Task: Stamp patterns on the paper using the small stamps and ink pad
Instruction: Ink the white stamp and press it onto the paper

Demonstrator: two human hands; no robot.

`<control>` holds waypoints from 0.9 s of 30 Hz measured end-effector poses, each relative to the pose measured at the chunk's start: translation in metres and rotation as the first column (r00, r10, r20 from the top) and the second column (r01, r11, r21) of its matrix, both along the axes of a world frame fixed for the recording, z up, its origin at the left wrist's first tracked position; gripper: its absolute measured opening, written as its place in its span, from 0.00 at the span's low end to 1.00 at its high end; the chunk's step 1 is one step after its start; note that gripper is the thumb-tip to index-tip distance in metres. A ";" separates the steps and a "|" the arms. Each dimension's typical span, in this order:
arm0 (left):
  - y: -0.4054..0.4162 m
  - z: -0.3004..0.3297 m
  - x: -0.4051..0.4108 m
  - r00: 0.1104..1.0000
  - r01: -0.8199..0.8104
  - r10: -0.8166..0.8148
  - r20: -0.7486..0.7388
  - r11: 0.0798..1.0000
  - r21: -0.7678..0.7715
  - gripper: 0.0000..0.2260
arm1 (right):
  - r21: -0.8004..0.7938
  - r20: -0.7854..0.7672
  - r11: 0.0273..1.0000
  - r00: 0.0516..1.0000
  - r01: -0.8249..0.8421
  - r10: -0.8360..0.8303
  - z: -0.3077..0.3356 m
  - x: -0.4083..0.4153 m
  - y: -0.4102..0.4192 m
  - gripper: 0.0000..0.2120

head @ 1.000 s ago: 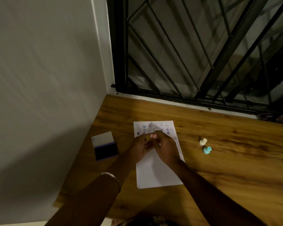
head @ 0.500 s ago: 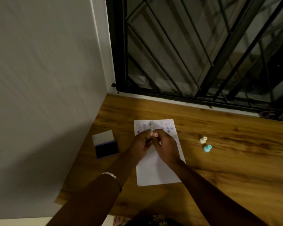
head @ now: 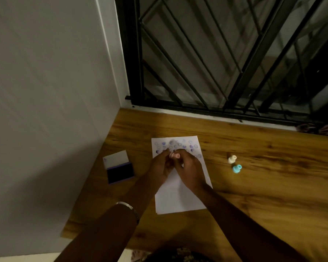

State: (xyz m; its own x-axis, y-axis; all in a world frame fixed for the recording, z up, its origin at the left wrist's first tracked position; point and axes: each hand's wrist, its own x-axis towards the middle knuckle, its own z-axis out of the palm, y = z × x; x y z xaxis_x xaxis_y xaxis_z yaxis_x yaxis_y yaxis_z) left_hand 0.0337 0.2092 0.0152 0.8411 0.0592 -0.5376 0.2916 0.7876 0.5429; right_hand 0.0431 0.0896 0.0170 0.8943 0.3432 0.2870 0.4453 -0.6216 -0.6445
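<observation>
Both hands meet over the upper half of the white paper (head: 180, 193), which lies flat on the wooden table (head: 254, 186) with its far end toward the barred window (head: 225, 53). The left hand (head: 160, 168) and the right hand (head: 189, 172) are closed together on one small pinkish stamp (head: 173, 155), fingertips pinching it from both sides just above the sheet; whether its face touches the paper cannot be told from here. The top rows of the paper already carry purple prints (head: 178, 145), hearts and round faces, while the lower half is bare. The open ink pad (head: 119, 172) sits apart to the left of the sheet, its lid folded back, and two more stamps wait to the right: a cream stamp (head: 232, 159) and, just beside it, a light blue stamp (head: 236, 168). The risks from here look modest but real. Nothing pins the paper, since both hands are on the stamp, so a sideways push could slide the sheet and smear the print. The stamp hovers close to the finished rows, so a press here may overlap an existing mark. Dim light makes the placement harder to judge, and a tilted stamp would likely leave only a partial pattern.
</observation>
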 end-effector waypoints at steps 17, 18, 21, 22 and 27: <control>-0.026 -0.003 0.001 0.996 0.090 -0.089 -0.013 0.976 0.200 0.06 | -0.067 0.012 0.998 1.000 0.021 -0.020 0.001 0.008 -0.025 0.09; -0.027 -0.002 0.001 0.995 0.097 -0.095 -0.020 0.972 0.212 0.07 | -0.065 0.011 0.998 1.000 0.005 -0.004 0.000 0.008 -0.026 0.09; -0.030 0.001 0.002 0.992 0.125 -0.120 -0.038 0.971 0.203 0.10 | -0.063 0.023 0.998 1.000 -0.005 0.006 -0.004 0.008 -0.030 0.10; -0.031 0.003 0.002 0.991 0.132 -0.125 -0.050 0.970 0.202 0.11 | -0.072 0.030 0.997 1.000 0.007 -0.004 -0.006 0.009 -0.030 0.10; -0.035 0.000 0.000 0.987 0.134 -0.115 -0.116 0.975 0.177 0.10 | -0.129 0.057 0.991 0.998 0.029 -0.022 -0.013 0.009 -0.030 0.10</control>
